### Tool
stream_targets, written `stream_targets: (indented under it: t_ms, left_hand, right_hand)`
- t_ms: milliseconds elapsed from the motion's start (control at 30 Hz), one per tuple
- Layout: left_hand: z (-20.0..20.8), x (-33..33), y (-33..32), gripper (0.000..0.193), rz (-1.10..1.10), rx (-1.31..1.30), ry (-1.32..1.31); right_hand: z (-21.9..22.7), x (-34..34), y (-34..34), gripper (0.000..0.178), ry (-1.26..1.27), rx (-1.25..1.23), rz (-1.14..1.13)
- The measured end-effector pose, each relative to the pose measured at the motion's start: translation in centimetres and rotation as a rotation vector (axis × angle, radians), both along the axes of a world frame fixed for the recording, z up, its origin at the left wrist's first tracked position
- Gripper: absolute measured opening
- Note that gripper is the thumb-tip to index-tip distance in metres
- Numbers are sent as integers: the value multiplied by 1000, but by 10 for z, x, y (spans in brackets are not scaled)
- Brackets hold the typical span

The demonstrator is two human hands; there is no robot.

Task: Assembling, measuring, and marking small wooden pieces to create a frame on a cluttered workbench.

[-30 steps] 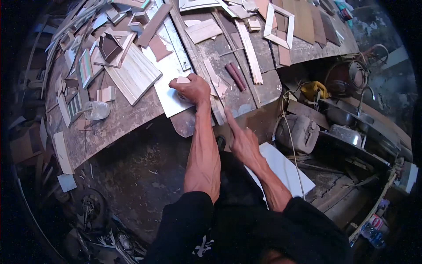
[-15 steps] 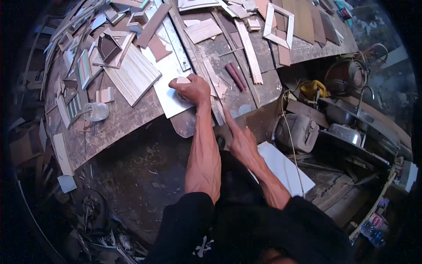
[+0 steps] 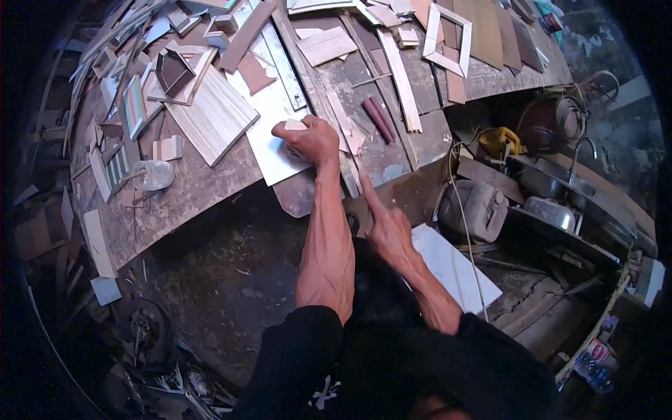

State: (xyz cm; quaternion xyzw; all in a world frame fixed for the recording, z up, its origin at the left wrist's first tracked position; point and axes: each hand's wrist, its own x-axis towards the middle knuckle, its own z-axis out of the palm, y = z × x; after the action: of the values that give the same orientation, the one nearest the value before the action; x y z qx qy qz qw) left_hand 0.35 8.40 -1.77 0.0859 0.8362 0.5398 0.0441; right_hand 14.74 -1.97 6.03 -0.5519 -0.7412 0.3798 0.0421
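My left hand is closed around a small pale wood block at the front of the workbench. Its wrist lies across the bench edge, and a white board shows beneath and beside the fist. My right hand is lower and to the right, just off the bench edge. Its index finger points forward along a thin dark strip, while the other fingers curl round something I cannot make out. Just beyond that fingertip lie a narrow wooden strip and two dark red cylinders.
A striped wooden panel, a hexagonal frame and many offcuts cover the bench. A plastic container stands at the left. Right of the bench are a grey jerrycan, a yellow can and a metal sink.
The bench has shifted slightly to the right in view. My right hand has moved slightly, its index finger still stretched out. My left hand keeps its hold on the block.
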Motion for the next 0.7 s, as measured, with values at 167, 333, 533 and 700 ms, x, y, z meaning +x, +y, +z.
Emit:
stream_targets:
  t_ms: [167, 333, 533, 700]
  left_hand:
    - [3, 5, 2, 30, 15, 21, -6]
    - [4, 4, 0, 30, -15, -3, 28]
    - [6, 4, -2, 30, -7, -5, 89]
    - [12, 5, 1, 33, 21, -44, 3]
  right_hand:
    - [-7, 11, -15, 73, -61, 13, -64]
    - [1, 11, -2, 73, -54, 5, -23]
    - [1, 14, -12, 76, -53, -54, -6]
    - [-9, -2, 9, 80, -48, 59, -3]
